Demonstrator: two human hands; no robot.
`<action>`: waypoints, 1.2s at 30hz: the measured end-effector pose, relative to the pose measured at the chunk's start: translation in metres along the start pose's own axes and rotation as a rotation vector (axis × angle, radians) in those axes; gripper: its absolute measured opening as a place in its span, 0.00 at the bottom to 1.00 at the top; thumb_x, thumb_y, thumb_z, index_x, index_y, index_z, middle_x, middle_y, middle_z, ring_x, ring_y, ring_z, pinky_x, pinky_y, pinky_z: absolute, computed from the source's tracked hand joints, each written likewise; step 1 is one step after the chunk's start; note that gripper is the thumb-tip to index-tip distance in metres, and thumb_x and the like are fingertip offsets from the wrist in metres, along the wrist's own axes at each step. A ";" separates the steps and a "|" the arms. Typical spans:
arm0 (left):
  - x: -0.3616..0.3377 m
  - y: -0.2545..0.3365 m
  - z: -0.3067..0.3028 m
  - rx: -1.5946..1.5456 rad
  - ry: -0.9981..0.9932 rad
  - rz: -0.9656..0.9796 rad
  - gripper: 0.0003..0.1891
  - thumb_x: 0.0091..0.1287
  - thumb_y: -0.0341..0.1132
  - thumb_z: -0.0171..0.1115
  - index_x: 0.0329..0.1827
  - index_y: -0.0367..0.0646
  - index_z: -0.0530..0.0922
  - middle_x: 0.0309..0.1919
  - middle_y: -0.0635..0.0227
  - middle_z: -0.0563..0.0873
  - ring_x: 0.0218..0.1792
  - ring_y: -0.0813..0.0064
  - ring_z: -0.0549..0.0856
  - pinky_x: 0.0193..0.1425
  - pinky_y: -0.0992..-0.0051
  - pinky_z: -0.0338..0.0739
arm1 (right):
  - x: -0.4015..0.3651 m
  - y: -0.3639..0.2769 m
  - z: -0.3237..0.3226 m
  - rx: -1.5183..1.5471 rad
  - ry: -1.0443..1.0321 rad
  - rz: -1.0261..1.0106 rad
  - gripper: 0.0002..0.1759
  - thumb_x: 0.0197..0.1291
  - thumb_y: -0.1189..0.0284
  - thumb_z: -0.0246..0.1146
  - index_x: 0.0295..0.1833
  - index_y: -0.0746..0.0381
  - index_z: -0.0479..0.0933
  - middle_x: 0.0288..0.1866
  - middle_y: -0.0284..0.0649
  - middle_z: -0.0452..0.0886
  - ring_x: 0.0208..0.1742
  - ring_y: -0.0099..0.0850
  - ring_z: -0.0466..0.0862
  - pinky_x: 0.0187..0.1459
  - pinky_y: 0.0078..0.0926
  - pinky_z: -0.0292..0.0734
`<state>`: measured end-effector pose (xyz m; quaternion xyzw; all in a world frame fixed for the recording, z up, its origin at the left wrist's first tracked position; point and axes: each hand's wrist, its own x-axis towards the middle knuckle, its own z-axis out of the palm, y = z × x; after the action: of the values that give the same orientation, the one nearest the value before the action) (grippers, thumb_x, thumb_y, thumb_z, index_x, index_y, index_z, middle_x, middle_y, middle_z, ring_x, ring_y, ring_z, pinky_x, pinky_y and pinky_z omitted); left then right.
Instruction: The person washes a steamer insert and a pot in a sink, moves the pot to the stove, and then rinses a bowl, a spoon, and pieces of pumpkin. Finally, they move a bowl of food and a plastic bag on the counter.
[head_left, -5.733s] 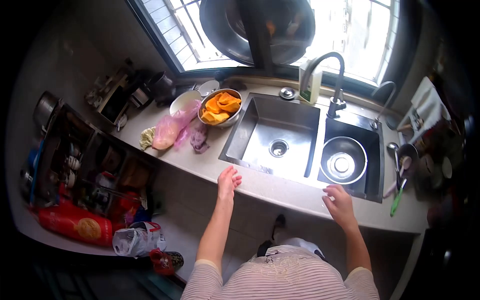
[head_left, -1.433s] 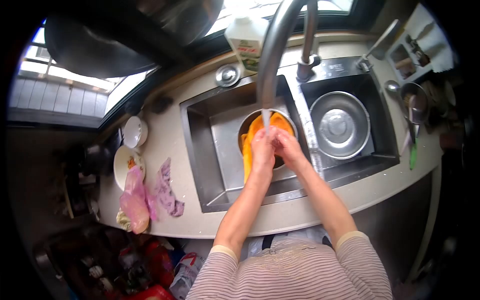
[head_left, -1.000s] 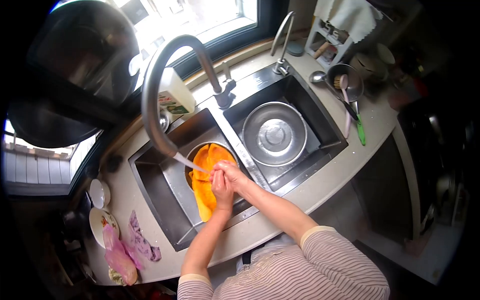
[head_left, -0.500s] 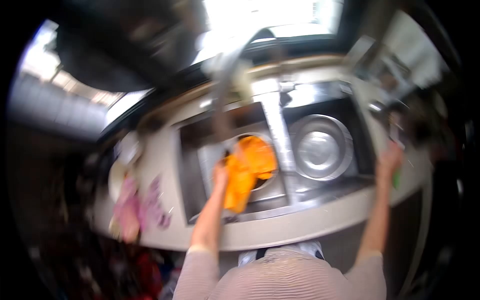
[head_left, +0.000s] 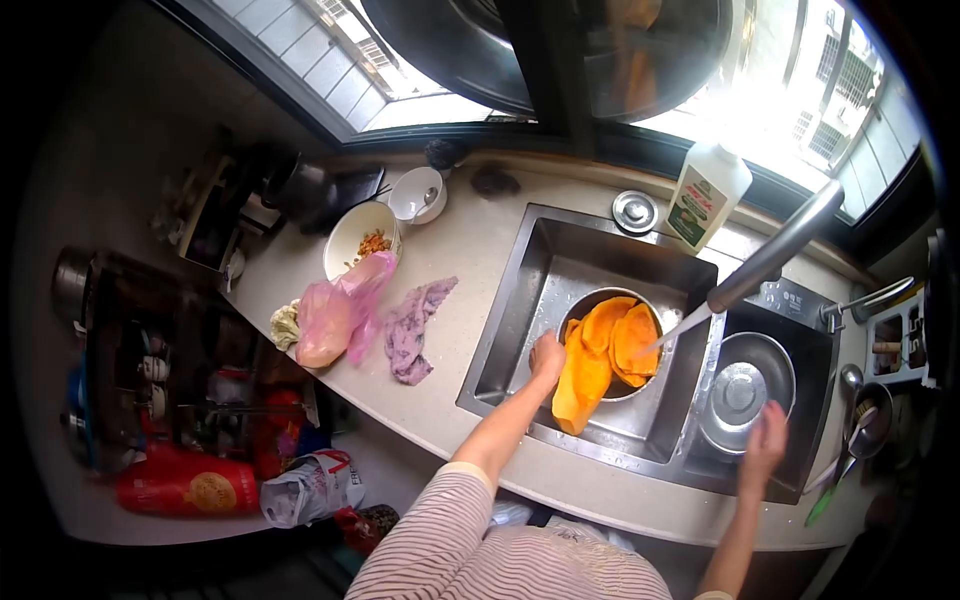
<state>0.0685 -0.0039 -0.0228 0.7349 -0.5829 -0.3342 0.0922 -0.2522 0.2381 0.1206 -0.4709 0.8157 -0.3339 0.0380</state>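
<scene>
Orange pumpkin pieces (head_left: 632, 338) fill a round metal pot (head_left: 657, 312) in the left sink basin, and one long piece hangs over its near rim. My left hand (head_left: 547, 360) is closed at the pot's left edge, beside that long piece; its fingertips are partly hidden. Over the right basin, my right hand (head_left: 764, 440) is slightly blurred, with fingers stretched out and nothing visible in them. Beneath and beyond it lies a round metal bowl (head_left: 722, 432). A stream from the faucet (head_left: 780, 245) runs toward the pumpkin.
Left of the sink lie a patterned cloth (head_left: 418, 335), a pink plastic bag (head_left: 340, 310) and two white bowls, one holding food scraps (head_left: 372, 243). A large white bottle (head_left: 708, 190) stands behind the sink. A green-handled utensil (head_left: 822, 503) and a ladle (head_left: 872, 415) lie at right.
My view has swung to the left. My right hand has come from the right counter, near the green-handled utensil, to above the right basin. My left hand stays at the pot.
</scene>
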 end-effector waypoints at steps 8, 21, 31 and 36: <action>0.150 -0.007 -0.138 -1.279 0.003 0.005 0.33 0.64 0.34 0.58 0.66 0.37 0.50 0.38 0.58 0.78 0.24 0.67 0.81 0.30 0.69 0.80 | -0.006 -0.099 0.078 0.340 -0.145 0.115 0.11 0.54 0.81 0.58 0.44 0.66 0.77 0.51 0.47 0.76 0.49 0.39 0.78 0.48 0.27 0.73; 0.278 -0.031 -0.222 -1.584 0.221 -0.037 0.25 0.65 0.43 0.46 0.62 0.39 0.62 0.55 0.53 0.71 0.51 0.53 0.75 0.47 0.57 0.81 | 0.066 -0.058 0.060 0.100 0.122 0.092 0.19 0.54 0.76 0.57 0.53 0.66 0.72 0.53 0.49 0.75 0.52 0.44 0.77 0.52 0.32 0.73; 0.033 0.004 -0.195 -1.452 -0.035 -0.080 0.23 0.60 0.34 0.52 0.59 0.39 0.65 0.52 0.55 0.76 0.50 0.55 0.78 0.52 0.53 0.78 | 0.274 0.008 0.121 0.840 0.194 0.278 0.24 0.56 0.65 0.59 0.59 0.62 0.71 0.57 0.45 0.76 0.55 0.36 0.77 0.54 0.31 0.71; -0.112 0.031 -0.141 -1.215 -0.383 -0.190 0.20 0.59 0.32 0.50 0.56 0.38 0.67 0.50 0.56 0.77 0.51 0.58 0.79 0.56 0.57 0.76 | 0.238 -0.005 0.074 0.449 0.097 0.022 0.21 0.58 0.62 0.58 0.54 0.62 0.74 0.54 0.47 0.77 0.56 0.40 0.76 0.57 0.31 0.69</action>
<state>0.1171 0.0539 0.1440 0.5273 -0.2282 -0.7368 0.3564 -0.3521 0.0097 0.1263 -0.4252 0.7270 -0.5286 0.1062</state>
